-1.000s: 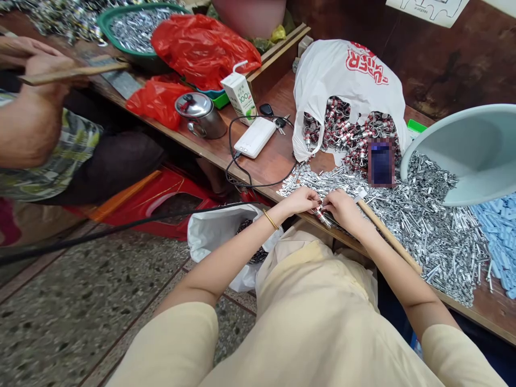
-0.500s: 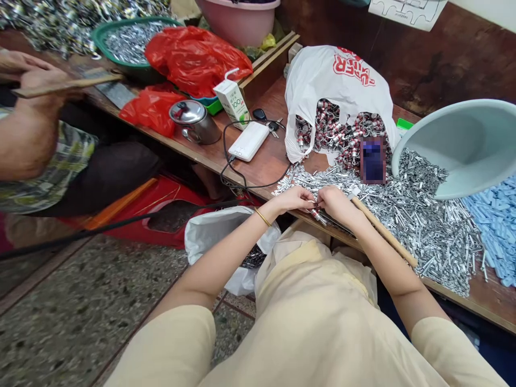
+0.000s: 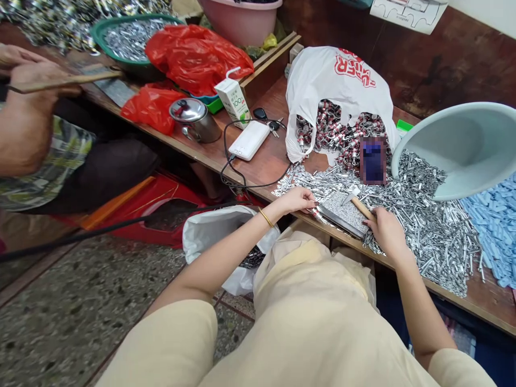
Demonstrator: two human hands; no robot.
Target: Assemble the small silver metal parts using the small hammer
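Observation:
My left hand (image 3: 299, 200) is closed in a pinch on a small red-and-silver metal fitting (image 3: 316, 214) at the table's front edge. The fitting is partly covered by the fingers. To its right, my right hand (image 3: 386, 231) wraps round the wooden handle of a small hammer (image 3: 363, 208), whose light head points toward the left hand. Below the hammer, a long dark metal bar (image 3: 342, 222) lies along the edge of a speckled slab (image 3: 336, 202). Loose silver metal pieces (image 3: 427, 236) are heaped around and to the right of the slab.
A white plastic bag (image 3: 310, 70) of red-and-silver fittings stands behind, with a tipped grey-green basin (image 3: 475, 145) at right. A power bank (image 3: 249, 141), drink carton (image 3: 231, 99) and steel cup (image 3: 197, 123) sit left. Another person's hand (image 3: 36, 75) holds a wooden-handled tool.
My right hand has left the fitting and moved right onto the hammer handle, uncovering the slab and metal bar. My left hand stays at the fitting.

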